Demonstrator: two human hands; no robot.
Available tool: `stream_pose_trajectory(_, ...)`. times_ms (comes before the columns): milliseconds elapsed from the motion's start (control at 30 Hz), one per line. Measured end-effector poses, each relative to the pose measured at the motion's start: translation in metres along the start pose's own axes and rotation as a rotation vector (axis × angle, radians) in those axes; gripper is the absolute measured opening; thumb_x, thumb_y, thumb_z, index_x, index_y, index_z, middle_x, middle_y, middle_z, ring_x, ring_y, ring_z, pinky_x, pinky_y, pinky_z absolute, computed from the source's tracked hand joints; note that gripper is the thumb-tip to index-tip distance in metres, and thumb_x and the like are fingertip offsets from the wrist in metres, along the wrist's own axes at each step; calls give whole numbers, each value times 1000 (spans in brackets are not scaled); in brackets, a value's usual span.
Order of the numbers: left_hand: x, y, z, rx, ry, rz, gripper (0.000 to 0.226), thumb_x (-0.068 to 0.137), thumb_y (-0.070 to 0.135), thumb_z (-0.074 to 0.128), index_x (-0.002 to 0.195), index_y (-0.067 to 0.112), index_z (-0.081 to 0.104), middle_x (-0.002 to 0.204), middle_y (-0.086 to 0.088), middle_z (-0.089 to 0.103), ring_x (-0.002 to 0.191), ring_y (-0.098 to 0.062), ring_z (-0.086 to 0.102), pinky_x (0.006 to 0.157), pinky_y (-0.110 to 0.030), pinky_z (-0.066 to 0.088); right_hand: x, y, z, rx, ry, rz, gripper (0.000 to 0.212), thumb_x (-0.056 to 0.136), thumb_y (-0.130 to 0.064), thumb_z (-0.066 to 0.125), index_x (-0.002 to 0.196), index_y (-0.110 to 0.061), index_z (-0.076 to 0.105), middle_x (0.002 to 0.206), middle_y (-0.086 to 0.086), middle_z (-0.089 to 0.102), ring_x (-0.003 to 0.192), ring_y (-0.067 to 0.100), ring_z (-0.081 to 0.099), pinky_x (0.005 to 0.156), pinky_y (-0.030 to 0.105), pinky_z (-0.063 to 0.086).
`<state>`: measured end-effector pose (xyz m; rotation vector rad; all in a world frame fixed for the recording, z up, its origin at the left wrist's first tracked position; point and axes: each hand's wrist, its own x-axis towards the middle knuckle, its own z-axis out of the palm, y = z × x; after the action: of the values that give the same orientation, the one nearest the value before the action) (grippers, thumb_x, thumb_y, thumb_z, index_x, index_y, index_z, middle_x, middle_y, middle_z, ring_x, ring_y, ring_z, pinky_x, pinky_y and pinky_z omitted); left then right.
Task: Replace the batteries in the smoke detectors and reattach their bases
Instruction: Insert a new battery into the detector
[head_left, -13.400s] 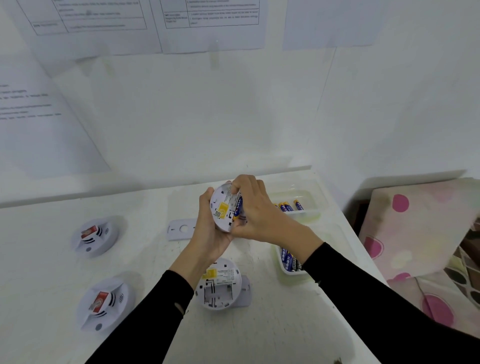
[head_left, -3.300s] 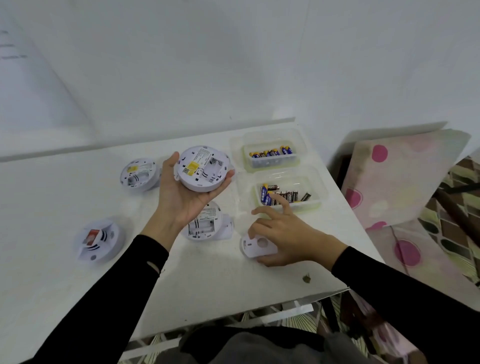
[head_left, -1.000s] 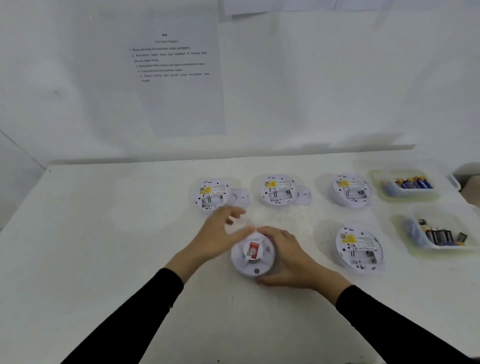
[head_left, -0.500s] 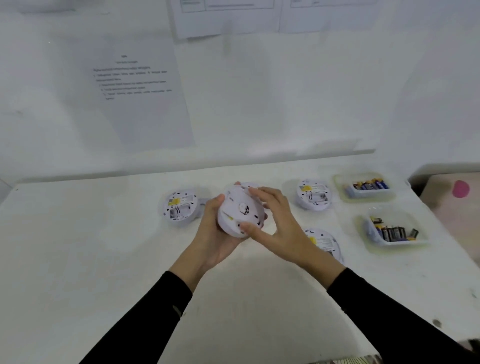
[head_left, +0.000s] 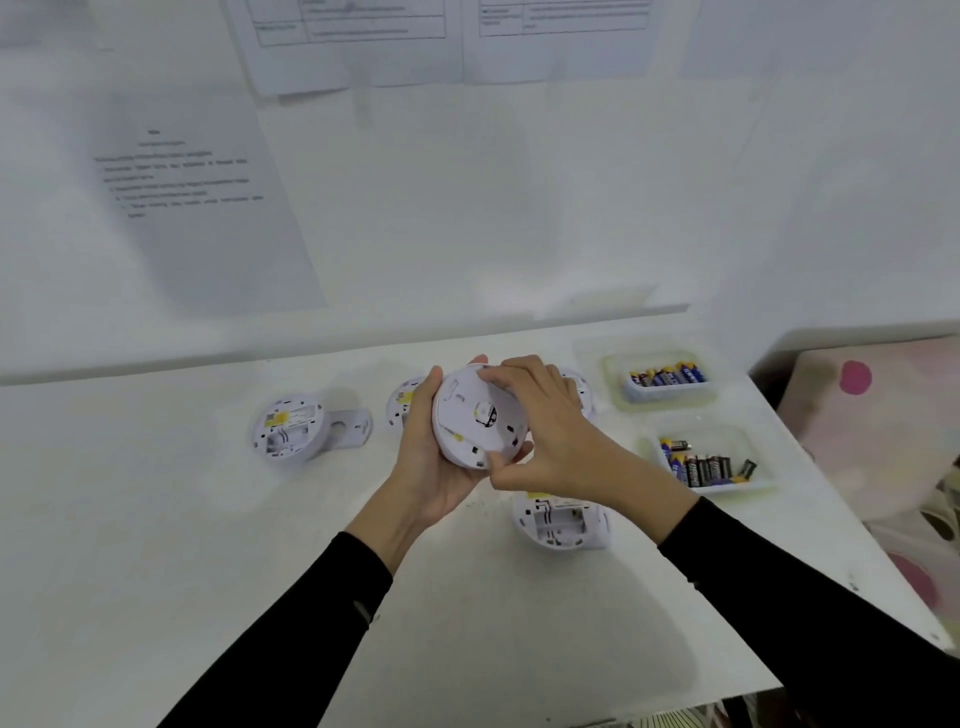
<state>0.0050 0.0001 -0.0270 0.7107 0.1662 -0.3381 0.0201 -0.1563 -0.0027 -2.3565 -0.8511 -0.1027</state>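
Above the white table (head_left: 156, 519), the smoke detector (head_left: 475, 418) sat tilted between both hands, base face toward the camera. The left hand (head_left: 431, 467) cupped it from below-left, and the right hand (head_left: 556, 441) gripped its rim from the right, likelier to do the twisting. Battery trays (head_left: 670, 399) lay rightward near the wall.

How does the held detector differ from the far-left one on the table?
The held detector is tilted above the table, gripped by the left hand and right hand; the left detector lies flat on it. The held detector's back is covered by its attached base; the left detector's battery bay is open, its loose base beside it. Both are round and white.
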Motion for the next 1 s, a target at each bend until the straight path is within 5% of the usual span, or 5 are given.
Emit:
stream_pose_trajectory(267, 15, -28, 27, 14, -5, -44, 63, 97, 58, 38, 144, 16, 48, 134, -16, 59, 113, -32, 63, 78, -46, 59, -15, 31, -29, -43, -42, -84, 82, 59, -24, 69, 135, -16, 40, 124, -1, 37, 101, 9, 28, 91, 31, 31)
stream_pose_trajectory(533, 37, -60, 40, -31, 29, -8, 58, 96, 59, 39, 133, 18, 56, 138, -16, 59, 121, -35, 60, 89, -51, 55, -62, 73, -64, 89, 59, -68, 73, 66, -15, 67, 133, -12, 41, 121, -5, 34, 117, 13, 35, 103, 20, 30)
stream_pose_trajectory(800, 53, -82, 41, -135, 71, 69, 69, 89, 58, 51, 142, 13, 51, 138, -27, 56, 128, -50, 50, 99, -63, 46, -162, 133, -49, 50, -257, 31, 72, 68, -15, 69, 135, -7, 43, 128, 5, 42, 122, 12, 36, 105, 8, 22)
stream_pose_trajectory(1000, 59, -106, 58, -83, 21, 43, 70, 89, 59, 48, 141, 13, 51, 140, -26, 54, 128, -50, 51, 102, -62, 44, -197, 162, -31, 29, -346, 106, 62, 73, -16, 69, 131, -11, 46, 125, 2, 49, 117, 16, 45, 101, 20, 36)
